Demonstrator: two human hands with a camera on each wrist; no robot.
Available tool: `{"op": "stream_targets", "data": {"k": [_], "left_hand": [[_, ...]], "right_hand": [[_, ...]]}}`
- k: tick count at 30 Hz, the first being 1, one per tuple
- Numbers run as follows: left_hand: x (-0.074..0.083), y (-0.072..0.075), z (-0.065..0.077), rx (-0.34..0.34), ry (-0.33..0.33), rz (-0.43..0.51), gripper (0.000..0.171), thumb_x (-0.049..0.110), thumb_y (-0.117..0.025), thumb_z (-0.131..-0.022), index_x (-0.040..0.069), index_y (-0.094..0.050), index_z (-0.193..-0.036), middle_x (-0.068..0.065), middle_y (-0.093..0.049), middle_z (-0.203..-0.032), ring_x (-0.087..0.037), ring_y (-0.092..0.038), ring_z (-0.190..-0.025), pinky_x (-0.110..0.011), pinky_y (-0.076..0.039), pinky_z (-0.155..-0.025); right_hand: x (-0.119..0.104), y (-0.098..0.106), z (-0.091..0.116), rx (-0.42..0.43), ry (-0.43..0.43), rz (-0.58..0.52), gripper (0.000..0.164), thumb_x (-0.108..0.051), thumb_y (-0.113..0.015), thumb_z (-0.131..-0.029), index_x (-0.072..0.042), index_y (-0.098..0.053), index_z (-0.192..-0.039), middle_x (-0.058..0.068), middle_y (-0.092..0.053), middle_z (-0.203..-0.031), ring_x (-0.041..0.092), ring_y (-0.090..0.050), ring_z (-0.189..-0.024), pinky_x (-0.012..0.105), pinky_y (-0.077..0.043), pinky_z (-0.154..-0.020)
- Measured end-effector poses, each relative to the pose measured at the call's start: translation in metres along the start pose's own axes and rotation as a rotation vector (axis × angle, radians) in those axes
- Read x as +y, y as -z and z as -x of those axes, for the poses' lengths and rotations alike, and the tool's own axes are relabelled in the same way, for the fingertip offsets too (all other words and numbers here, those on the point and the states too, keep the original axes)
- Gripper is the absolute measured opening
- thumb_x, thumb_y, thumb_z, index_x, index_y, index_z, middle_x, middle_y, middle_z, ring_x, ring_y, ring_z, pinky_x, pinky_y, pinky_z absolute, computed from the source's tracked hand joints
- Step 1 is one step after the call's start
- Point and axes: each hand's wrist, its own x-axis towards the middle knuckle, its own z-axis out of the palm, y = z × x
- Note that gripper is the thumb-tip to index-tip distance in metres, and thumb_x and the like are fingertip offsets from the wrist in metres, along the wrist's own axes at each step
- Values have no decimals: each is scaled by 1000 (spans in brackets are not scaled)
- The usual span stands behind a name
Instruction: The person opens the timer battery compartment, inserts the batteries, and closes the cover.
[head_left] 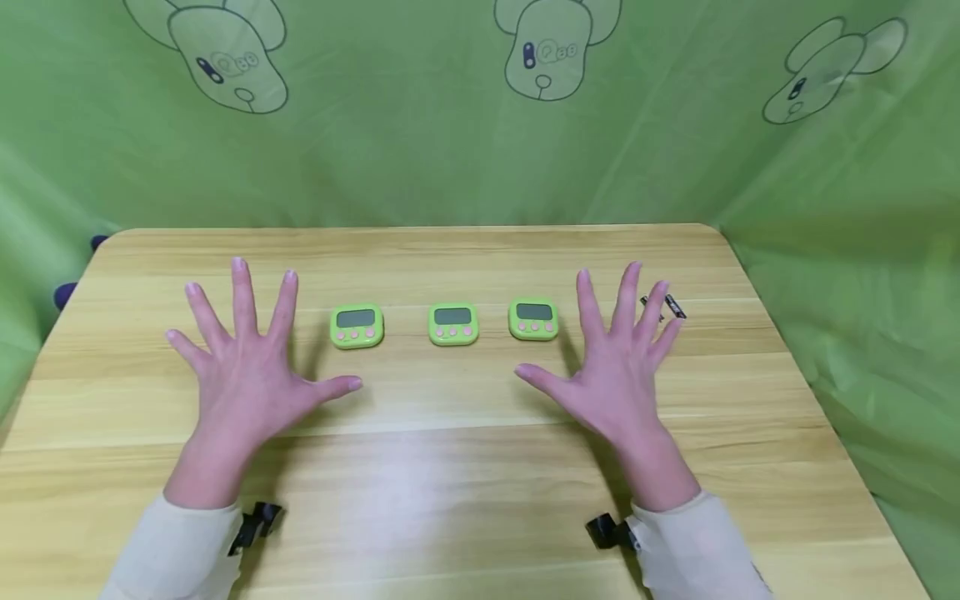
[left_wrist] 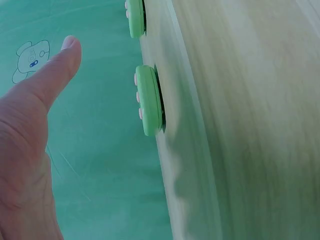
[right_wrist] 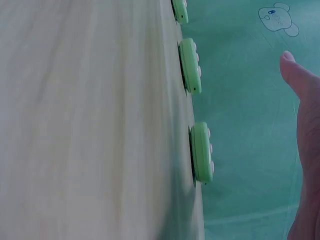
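Note:
Three green digital timers with grey screens and pink buttons lie in a row on the table: a left timer [head_left: 357,326], a middle timer [head_left: 453,324] and a right timer [head_left: 533,319]. My left hand [head_left: 247,375] is spread above the table, left of the row, its fingers straight and holding nothing. On the other side my right hand [head_left: 615,375] is spread likewise, nearest to the right timer. Two small dark batteries [head_left: 676,307] lie by the right fingertips, one partly hidden behind the fingers. The left wrist view shows the nearest timer [left_wrist: 149,100] apart from the thumb.
The wooden table [head_left: 420,500] has rounded far corners. A green curtain [head_left: 405,167] with printed cartoon heads hangs behind it and along the sides. Black wrist mounts [head_left: 257,527] sit at both cuffs. Dark purple objects [head_left: 64,295] show past the table's left edge.

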Motion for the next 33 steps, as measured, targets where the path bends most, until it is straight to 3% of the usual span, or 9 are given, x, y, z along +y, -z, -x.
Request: {"op": "stream_targets", "data": {"k": [8,11,16,19,22,29,33], "left_hand": [[-4,-4,-1,3,4,117,140,89,-67,-58,25,2,-161,-4,35,-157,-42,35,-136,-82,14,-95],[-5,-6,-3,10,11,160,139,87,-69,-60,23,2,-161,-4,32,-158,-40,31,-139,-80,8,-100],[-7,-10,-8,-5,19,247,138,81,-73,-64,19,1,-161,-7,26,-160,-42,24,-143,-77,2,-106],[-8,-14,-11,-14,10,297,136,75,-77,-66,18,1,-161,-10,20,-162,-46,15,-145,-78,-5,-105],[-9,-18,-15,-15,-2,342,134,68,-81,-67,17,0,-162,-13,13,-164,-50,4,-145,-79,-12,-104],[-15,-24,-26,-43,2,472,133,52,-89,-69,13,-2,-161,-21,-2,-164,-52,-11,-143,-73,-19,-107],[-17,-27,-34,-91,8,564,130,45,-90,-71,10,-4,-161,-25,-9,-162,-48,-20,-142,-67,-21,-111]], "right_hand": [[-23,-9,-10,114,103,-106,110,-78,-61,-73,-23,-24,-160,7,8,-166,35,14,-148,70,5,-110],[-36,-13,-15,163,134,-171,106,-77,-61,-75,-20,-29,-159,8,-2,-166,34,0,-149,68,-7,-110],[-60,-22,-24,227,208,-307,100,-63,-70,-77,-13,-36,-156,11,-18,-163,36,-25,-143,62,-24,-104],[-76,-27,-29,192,234,-366,99,-56,-75,-78,-11,-34,-156,12,-21,-163,38,-35,-137,60,-34,-103],[-92,-33,-31,123,222,-399,99,-54,-77,-79,-13,-31,-157,9,-20,-163,35,-35,-139,59,-39,-103],[-130,-56,-38,-48,194,-488,98,-51,-76,-85,-16,-24,-160,3,-24,-162,19,-25,-146,50,-33,-111],[-148,-71,-40,-137,160,-612,94,-31,-82,-85,-16,-26,-159,3,-32,-159,24,-52,-126,36,-52,-95]]}}
